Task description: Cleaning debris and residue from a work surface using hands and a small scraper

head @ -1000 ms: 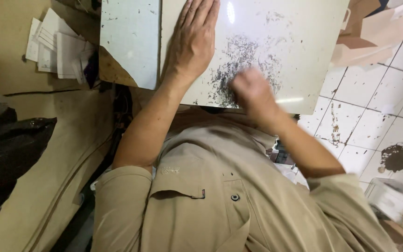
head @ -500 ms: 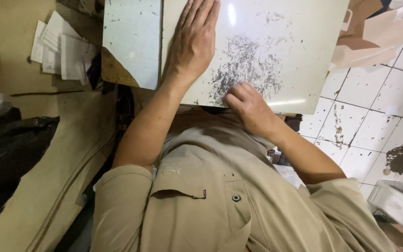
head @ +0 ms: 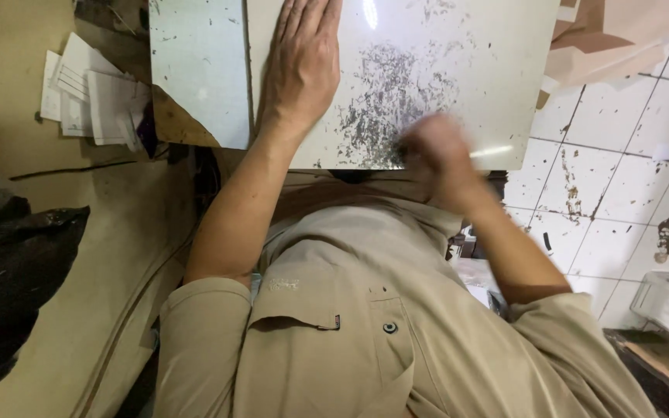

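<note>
While I look down over the white tile (head: 458, 70), a stack of papers (head: 87, 101) lies well off its left edge, beyond a broken tile piece (head: 195, 70) that sits just beside it. My left hand (head: 301, 66) rests open and flat, palm down on the tile's left part. Grey speckled residue (head: 385, 101) marks the tile's middle. My right hand (head: 435, 151) sits at the tile's near edge, blurred; I cannot tell its grip.
</note>
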